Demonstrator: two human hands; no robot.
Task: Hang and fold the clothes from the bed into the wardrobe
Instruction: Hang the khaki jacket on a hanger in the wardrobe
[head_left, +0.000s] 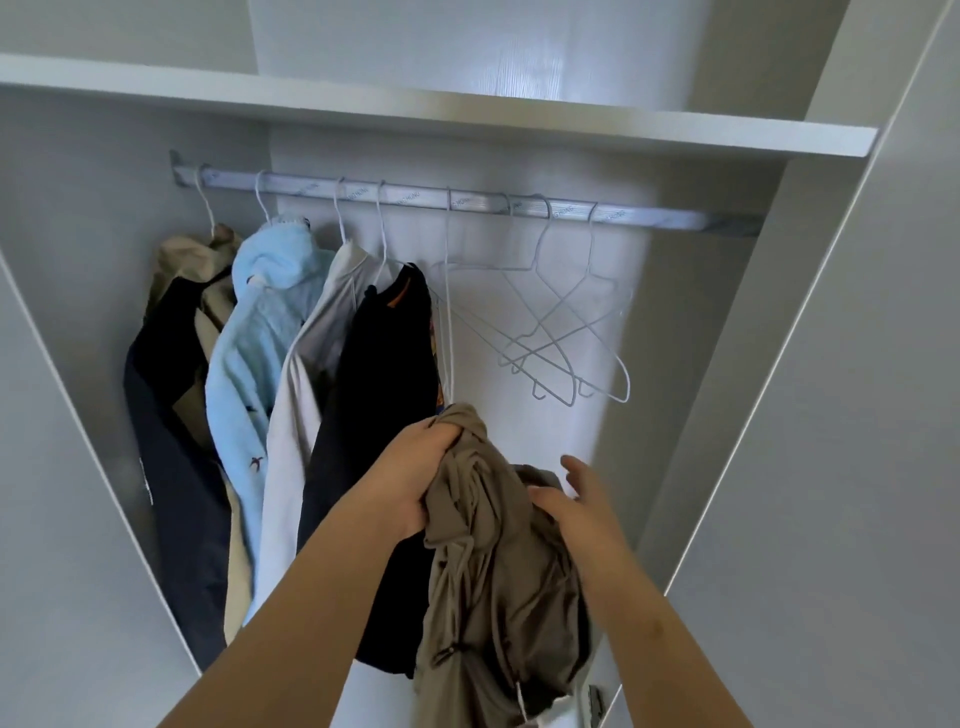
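- The metal rail runs straight across the wardrobe, silvery and ridged, with a flat white shelf just above it.
- On the rail's left half, from the left: a smooth navy and tan jacket, a fluffy light blue top, a pale grey shirt and a black top.
- On the rail's right half are thin white wire hangers, bare and criss-crossing.
- The khaki garment is well below the middle of the rail. It's soft, thin, all bunched and twisted, drooping in folds.
- The left hand has its fingers curled tight round the bunched top.
- The right hand is mostly open, fingers straight and spread, thumb resting on the cloth's right side.
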